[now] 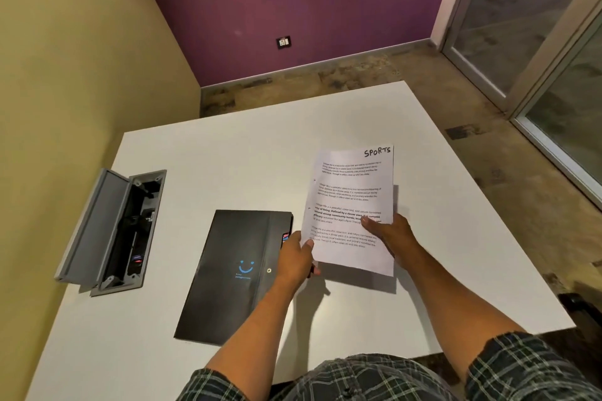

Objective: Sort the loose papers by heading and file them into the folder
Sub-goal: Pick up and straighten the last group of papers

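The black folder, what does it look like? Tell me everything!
The black folder lies flat and closed on the white table, left of the papers. It looks like matte plastic, with a blue smiley face and a small round snap on its cover. Coloured tabs peek from its right edge. The left hand partly hides that edge.

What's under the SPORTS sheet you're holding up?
Both hands, left hand and right hand, hold the SPORTS sheet above the white table. Its shadow falls on bare tabletop. Any further sheets stacked behind it are hidden.
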`<state>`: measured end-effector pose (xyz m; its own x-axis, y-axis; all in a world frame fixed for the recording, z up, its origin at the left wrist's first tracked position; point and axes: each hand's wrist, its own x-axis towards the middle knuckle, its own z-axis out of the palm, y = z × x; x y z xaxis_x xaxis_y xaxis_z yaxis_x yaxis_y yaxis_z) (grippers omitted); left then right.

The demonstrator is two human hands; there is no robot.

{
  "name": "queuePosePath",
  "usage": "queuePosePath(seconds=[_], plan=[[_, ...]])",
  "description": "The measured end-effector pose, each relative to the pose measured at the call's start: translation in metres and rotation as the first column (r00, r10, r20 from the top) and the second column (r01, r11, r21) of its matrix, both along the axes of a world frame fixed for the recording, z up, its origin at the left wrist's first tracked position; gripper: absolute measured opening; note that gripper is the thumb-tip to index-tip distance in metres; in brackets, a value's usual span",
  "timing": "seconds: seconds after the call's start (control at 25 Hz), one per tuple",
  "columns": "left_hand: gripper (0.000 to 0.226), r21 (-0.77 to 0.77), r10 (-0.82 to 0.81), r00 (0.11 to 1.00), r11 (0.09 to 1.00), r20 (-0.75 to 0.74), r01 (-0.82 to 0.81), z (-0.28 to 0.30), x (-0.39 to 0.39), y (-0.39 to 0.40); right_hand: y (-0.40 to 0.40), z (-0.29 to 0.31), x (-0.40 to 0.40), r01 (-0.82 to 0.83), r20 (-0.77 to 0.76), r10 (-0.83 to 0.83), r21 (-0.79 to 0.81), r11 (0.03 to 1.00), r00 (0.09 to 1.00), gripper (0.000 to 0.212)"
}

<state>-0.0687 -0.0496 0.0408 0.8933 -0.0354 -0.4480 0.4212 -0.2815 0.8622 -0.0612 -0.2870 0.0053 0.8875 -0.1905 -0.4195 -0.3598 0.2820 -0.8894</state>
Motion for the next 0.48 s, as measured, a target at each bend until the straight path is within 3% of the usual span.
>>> queuePosePath(seconds=[0.16,0.32,0.4,0.48], plan=[[0.02,0.196,-0.111,0.989,0.976,0.096,0.091,-0.003,-0.006,0.017,0.004,-0.008,-0.008,-0.022,-0.033,0.02,-0.06,0.998,0.999,0.047],[0.048,0.33,-0.112,0.982,0.942,0.15,0.057,-0.01,-0.01,0.062,0.01,-0.022,-0.021,-0.028,-0.088,0.019,-0.108,0.994,0.996,0.046],[0.046,0.543,-0.127,0.977,0.839,0.172,0.014,-0.018,-0.016,0.087,0.012,-0.027,-0.027,-0.033,-0.105,0.021,-0.114,0.993,0.994,0.044],[0.03,0.736,-0.196,0.972,0.675,0.127,0.041,-0.026,-0.026,0.106,0.012,-0.031,-0.031,-0.025,-0.118,0.009,-0.131,0.991,0.993,0.043]])
